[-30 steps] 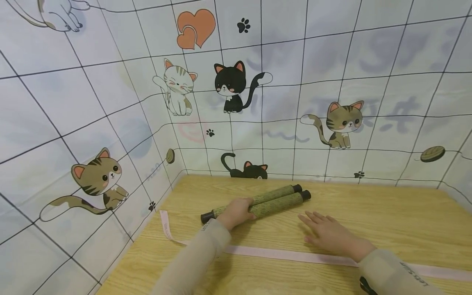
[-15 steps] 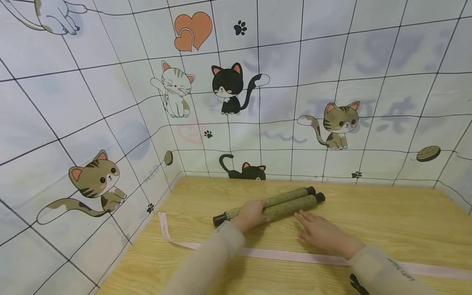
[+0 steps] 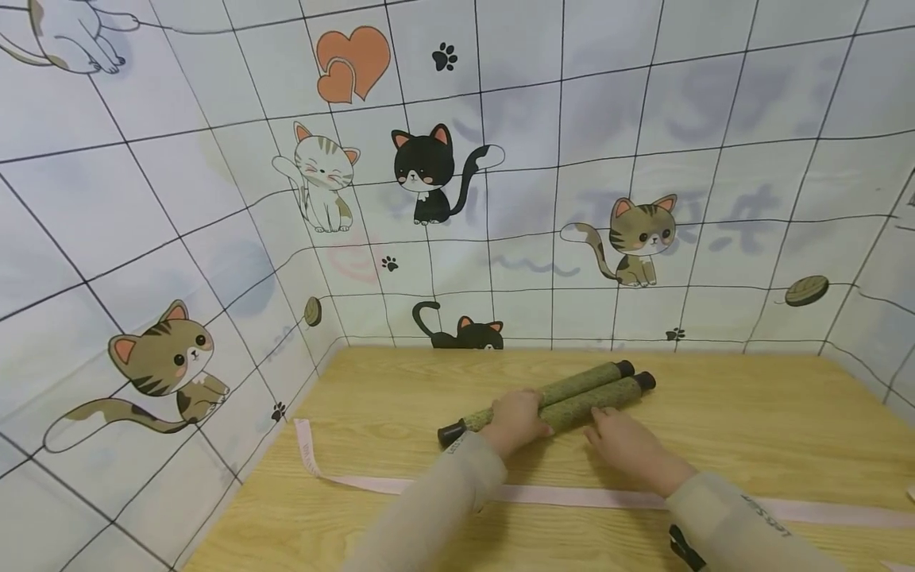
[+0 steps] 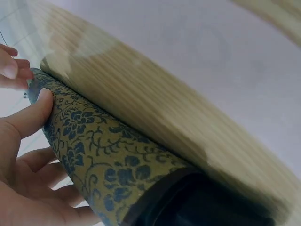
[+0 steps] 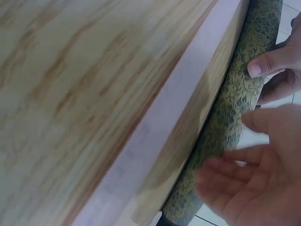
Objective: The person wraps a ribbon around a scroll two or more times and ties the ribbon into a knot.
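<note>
A scroll (image 3: 596,400) lies slanted on the table as two parallel rolls, covered in green-gold cloth with black ends. Dark flowers pattern the brocade (image 4: 113,150) in the left wrist view. My left hand (image 3: 516,419) grips the rolls near their left end, thumb on the near side. In the left wrist view, the thumb of that hand (image 4: 28,188) lies on the cloth. My right hand (image 3: 629,445) is at the near roll's right half. Its loosely bent fingers touch the roll in the right wrist view, where that hand (image 5: 258,169) does not wrap around it.
A pale pink measuring tape (image 3: 565,496) runs across the wooden table (image 3: 400,540) in front of the rolls, its left end bent up toward the back. Walls (image 3: 529,294) covered with cat-printed cloth close off the back and left.
My left hand has slid the scroll to the right along the table. My right hand has come in from the right and reached the near roll, its fingers bending.
</note>
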`<state>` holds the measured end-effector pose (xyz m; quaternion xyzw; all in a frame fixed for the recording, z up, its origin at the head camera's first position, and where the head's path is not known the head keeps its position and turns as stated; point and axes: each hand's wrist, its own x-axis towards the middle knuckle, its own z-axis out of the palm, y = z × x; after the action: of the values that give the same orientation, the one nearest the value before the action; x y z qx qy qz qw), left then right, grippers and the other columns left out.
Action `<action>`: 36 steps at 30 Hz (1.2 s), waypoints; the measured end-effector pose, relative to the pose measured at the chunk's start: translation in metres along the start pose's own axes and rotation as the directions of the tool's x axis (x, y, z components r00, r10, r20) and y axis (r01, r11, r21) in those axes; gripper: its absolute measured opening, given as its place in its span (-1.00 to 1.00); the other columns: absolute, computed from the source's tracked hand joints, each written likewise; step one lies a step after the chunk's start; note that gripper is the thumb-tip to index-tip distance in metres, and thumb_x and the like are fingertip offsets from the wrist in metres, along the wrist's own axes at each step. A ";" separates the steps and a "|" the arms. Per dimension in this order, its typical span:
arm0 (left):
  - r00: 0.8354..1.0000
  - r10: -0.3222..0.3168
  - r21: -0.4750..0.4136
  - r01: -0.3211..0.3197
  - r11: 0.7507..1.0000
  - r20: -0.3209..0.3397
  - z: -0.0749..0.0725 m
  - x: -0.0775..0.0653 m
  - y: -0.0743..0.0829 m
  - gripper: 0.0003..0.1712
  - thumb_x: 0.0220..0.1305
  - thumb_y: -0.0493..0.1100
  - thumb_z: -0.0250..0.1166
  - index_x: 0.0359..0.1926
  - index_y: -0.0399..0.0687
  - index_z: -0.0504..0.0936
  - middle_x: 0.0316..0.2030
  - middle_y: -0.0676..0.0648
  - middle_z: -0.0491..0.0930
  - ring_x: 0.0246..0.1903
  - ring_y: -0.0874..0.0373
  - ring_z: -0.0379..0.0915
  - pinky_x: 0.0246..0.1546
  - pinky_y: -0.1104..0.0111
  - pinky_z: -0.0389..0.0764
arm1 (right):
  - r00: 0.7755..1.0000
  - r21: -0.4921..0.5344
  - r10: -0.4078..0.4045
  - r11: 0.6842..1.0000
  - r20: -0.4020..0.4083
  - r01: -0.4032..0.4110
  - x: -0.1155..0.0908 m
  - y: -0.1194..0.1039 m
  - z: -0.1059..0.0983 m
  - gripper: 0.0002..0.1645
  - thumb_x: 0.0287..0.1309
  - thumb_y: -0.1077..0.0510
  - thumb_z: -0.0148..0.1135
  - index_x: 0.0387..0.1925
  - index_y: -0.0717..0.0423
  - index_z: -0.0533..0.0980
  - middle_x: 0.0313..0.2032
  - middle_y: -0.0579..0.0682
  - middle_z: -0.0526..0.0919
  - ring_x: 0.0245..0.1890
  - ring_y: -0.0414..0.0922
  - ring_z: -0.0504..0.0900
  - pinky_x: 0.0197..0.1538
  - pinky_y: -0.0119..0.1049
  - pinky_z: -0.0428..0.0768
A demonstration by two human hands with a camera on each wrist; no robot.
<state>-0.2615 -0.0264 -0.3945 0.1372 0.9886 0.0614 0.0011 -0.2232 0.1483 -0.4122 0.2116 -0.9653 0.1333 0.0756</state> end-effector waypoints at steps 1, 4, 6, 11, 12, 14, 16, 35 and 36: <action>1.000 -0.002 0.005 0.002 1.000 0.004 0.000 0.000 0.003 -0.30 -0.03 0.17 0.42 0.16 0.10 0.51 0.11 0.09 0.50 0.05 0.06 0.46 -0.03 0.06 0.45 | 1.000 0.001 0.024 1.000 -0.008 -0.024 0.000 0.001 -0.001 -0.45 0.23 0.18 0.11 -0.03 0.70 0.35 -0.12 0.52 0.50 -0.11 0.32 0.53 -0.09 0.08 0.53; 1.000 0.009 0.012 -0.009 1.000 0.007 -0.001 -0.001 0.014 -0.28 -0.06 0.23 0.41 0.15 0.12 0.53 0.10 0.11 0.50 0.02 0.08 0.47 -0.10 0.15 0.50 | 0.996 0.001 0.087 0.996 -0.035 -0.087 0.001 0.003 -0.003 -0.42 0.23 0.18 0.10 -0.08 0.79 0.32 -0.28 0.54 0.53 -0.39 0.22 0.62 -0.39 -0.07 0.60; 1.000 0.028 0.007 -0.028 1.000 0.009 -0.003 -0.001 0.020 -0.29 -0.05 0.25 0.39 0.13 0.10 0.55 0.08 0.11 0.52 0.00 0.10 0.49 -0.12 0.21 0.53 | 0.993 0.006 0.111 0.994 -0.051 -0.110 0.000 0.005 -0.004 -0.41 0.24 0.18 0.09 -0.11 0.81 0.32 -0.43 0.49 0.55 -0.61 0.08 0.58 -0.58 -0.19 0.53; 0.994 0.102 -0.055 -0.100 0.993 0.031 -0.006 0.003 0.026 -0.50 0.18 0.20 0.23 -0.01 -0.01 0.63 -0.10 0.07 0.63 -0.13 0.21 0.55 -0.19 0.40 0.54 | 0.989 0.069 0.124 0.991 -0.082 -0.118 -0.001 0.009 -0.007 -0.59 0.25 0.18 0.09 -0.39 0.60 0.45 -0.68 0.16 0.44 -0.80 -0.17 0.32 -0.71 -0.34 0.32; 0.992 0.118 -0.076 -0.114 0.991 0.046 -0.006 0.005 0.026 -0.55 0.23 0.16 0.19 -0.01 0.00 0.64 -0.10 0.08 0.64 -0.12 0.23 0.55 -0.16 0.43 0.52 | 0.988 0.091 0.135 0.988 -0.079 -0.128 -0.002 0.009 -0.008 -0.61 0.25 0.18 0.09 -0.50 0.50 0.44 -0.69 0.11 0.42 -0.80 -0.18 0.30 -0.70 -0.34 0.31; 0.985 0.160 -0.103 -0.154 0.983 0.057 -0.005 0.009 0.023 -0.65 0.33 0.04 0.13 -0.01 0.00 0.64 -0.10 0.08 0.64 -0.09 0.24 0.54 -0.13 0.46 0.51 | 0.984 0.137 0.160 0.979 -0.074 -0.149 -0.002 0.009 -0.009 -0.58 0.26 0.16 0.09 -0.67 0.30 0.37 -0.73 0.00 0.33 -0.79 -0.18 0.26 -0.68 -0.34 0.28; 0.979 0.183 -0.153 -0.169 0.974 0.086 -0.006 0.011 0.020 -0.71 0.36 -0.14 0.10 0.04 0.01 0.62 -0.04 0.09 0.61 0.00 0.23 0.50 -0.12 0.48 0.49 | 0.976 0.190 0.214 0.961 -0.039 -0.203 -0.001 0.009 -0.009 -0.51 0.27 0.13 0.09 -0.78 0.14 0.28 -0.78 -0.07 0.27 -0.80 -0.20 0.23 -0.67 -0.33 0.28; 0.982 0.099 -0.002 -0.100 0.995 0.164 0.025 0.045 0.011 -0.84 0.24 -0.26 0.14 -0.46 -0.14 0.60 -0.54 0.01 0.53 -0.58 0.20 0.39 -0.55 0.43 0.43 | 0.876 0.494 0.455 0.732 0.159 -0.470 0.013 0.000 -0.015 -0.59 0.21 0.09 0.13 -0.58 0.37 0.47 -0.64 0.11 0.56 -0.66 -0.12 0.56 -0.53 -0.34 0.47; 0.979 0.099 0.029 -0.106 0.994 0.178 0.040 0.056 0.007 -0.78 0.24 -0.25 0.12 -0.54 -0.12 0.56 -0.60 0.01 0.47 -0.64 0.19 0.32 -0.61 0.43 0.39 | 0.880 0.476 0.451 0.747 0.151 -0.464 0.013 -0.001 -0.015 -0.57 0.21 0.08 0.13 -0.62 0.34 0.47 -0.68 0.09 0.56 -0.69 -0.13 0.53 -0.55 -0.34 0.44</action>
<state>-0.3130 0.0009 -0.4327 0.1927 0.9773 0.0299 0.0827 -0.2332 0.1468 -0.3954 -0.0174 -0.9204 0.3895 -0.0291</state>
